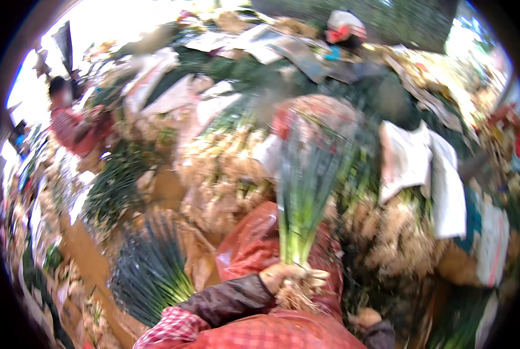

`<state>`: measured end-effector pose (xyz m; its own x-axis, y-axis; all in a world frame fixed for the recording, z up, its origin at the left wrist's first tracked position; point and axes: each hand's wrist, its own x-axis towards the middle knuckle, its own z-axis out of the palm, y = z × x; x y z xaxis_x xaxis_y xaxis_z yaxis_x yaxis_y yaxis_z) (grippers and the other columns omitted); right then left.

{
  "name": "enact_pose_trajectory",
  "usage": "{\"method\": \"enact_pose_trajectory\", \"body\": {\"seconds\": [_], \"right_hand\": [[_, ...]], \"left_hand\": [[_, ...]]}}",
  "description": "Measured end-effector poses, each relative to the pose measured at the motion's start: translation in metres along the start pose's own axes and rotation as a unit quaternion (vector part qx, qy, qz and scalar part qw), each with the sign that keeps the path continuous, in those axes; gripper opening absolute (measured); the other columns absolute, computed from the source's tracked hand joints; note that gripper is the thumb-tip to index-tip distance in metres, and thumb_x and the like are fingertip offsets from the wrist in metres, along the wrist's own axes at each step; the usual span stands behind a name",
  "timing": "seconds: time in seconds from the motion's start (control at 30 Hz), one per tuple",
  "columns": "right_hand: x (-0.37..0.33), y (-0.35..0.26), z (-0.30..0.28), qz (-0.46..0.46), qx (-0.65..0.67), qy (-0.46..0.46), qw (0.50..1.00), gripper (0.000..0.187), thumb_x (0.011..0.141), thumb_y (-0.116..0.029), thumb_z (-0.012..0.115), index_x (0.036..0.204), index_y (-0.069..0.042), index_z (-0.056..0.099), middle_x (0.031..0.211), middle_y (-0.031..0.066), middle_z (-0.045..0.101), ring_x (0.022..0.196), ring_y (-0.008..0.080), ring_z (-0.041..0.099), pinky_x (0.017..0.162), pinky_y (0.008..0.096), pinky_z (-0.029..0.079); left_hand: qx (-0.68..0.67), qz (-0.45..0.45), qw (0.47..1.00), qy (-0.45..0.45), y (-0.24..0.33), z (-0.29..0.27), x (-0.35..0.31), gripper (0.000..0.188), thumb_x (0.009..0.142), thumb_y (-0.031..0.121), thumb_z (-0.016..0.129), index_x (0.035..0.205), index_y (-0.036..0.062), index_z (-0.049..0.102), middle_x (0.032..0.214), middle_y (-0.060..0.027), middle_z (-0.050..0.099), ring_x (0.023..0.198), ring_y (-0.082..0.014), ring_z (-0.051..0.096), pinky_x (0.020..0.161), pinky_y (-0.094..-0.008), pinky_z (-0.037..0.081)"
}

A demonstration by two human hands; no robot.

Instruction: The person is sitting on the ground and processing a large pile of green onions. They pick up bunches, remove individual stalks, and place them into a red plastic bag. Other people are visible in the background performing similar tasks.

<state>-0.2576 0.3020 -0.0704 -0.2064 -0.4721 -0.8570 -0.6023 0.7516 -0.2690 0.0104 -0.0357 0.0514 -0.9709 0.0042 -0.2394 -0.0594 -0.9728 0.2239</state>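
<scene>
My left hand (pixel 278 274) is wrapped round the lower stalks of a bunch of scallions (pixel 299 232), just above their pale roots. The long green leaves of the bunch point up and away from me, over the red plastic covering my lap (pixel 254 238). Low and to the right, my right hand (pixel 366 317) is blurred beside dark, root-littered ground, and its fingers do not show clearly. Another heap of scallions (pixel 149 267) lies to the left of my left forearm, with dark leaf tips fanned outward.
Root-ended scallions (pixel 222 163) are piled ahead, and more scallions (pixel 405 232) lie at right under a white sack (pixel 408 157). A person in red (pixel 77 125) sits at far left; another person (pixel 346 32) is at the back. Brown ground (pixel 85 250) shows at left.
</scene>
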Motion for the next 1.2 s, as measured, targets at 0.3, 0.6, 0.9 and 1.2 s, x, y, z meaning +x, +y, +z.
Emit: {"method": "enact_pose_trajectory", "body": {"seconds": [0.3, 0.6, 0.9, 1.2], "right_hand": [[0.048, -0.197, -0.147, -0.124, 0.108, 0.627, 0.762, 0.041, 0.096, -0.023, 0.054, 0.131, -0.003, 0.052, 0.122, 0.0209, 0.061, 0.112, 0.037, 0.057, 0.097, 0.0428, 0.045], [0.107, -0.171, -0.227, -0.084, 0.52, 0.429, 0.734, 0.031, 0.09, -0.029, 0.07, 0.104, -0.002, 0.065, 0.08, 0.0032, 0.063, 0.063, 0.0112, 0.056, 0.047, 0.0263, 0.048], [0.027, -0.227, -0.154, -0.245, -0.011, 0.666, 0.705, 0.038, 0.088, -0.032, 0.07, 0.113, -0.006, 0.06, 0.082, 0.0072, 0.067, 0.067, 0.0203, 0.064, 0.057, 0.0336, 0.053], [-0.041, -0.249, -0.07, -0.278, 0.377, 0.428, 0.773, 0.034, 0.089, -0.032, 0.069, 0.109, -0.006, 0.066, 0.083, 0.0186, 0.068, 0.071, 0.0318, 0.066, 0.062, 0.0378, 0.05]], "left_hand": [[0.068, 0.055, 0.988, 0.128, -0.007, -0.003, 0.007, 0.065, 0.085, 0.012, 0.062, 0.144, 0.0069, 0.036, 0.096, -0.0134, 0.065, 0.083, -0.0225, 0.064, 0.077, -0.0406, 0.056], [0.044, 0.057, 0.995, 0.074, -0.007, -0.011, 0.005, 0.067, 0.085, 0.016, 0.065, 0.144, 0.0049, 0.036, 0.095, -0.0133, 0.064, 0.084, -0.0241, 0.064, 0.078, -0.0408, 0.055], [0.02, 0.076, 0.995, 0.062, -0.004, -0.018, 0.014, 0.056, 0.084, 0.016, 0.063, 0.134, -0.0022, 0.047, 0.098, -0.0142, 0.065, 0.087, -0.0252, 0.064, 0.081, -0.0403, 0.055], [0.162, 0.084, 0.972, 0.152, -0.005, -0.002, 0.024, 0.036, 0.084, 0.016, 0.059, 0.117, 0.0029, 0.062, 0.119, -0.0117, 0.064, 0.113, -0.0232, 0.06, 0.1, -0.0391, 0.046]]}}
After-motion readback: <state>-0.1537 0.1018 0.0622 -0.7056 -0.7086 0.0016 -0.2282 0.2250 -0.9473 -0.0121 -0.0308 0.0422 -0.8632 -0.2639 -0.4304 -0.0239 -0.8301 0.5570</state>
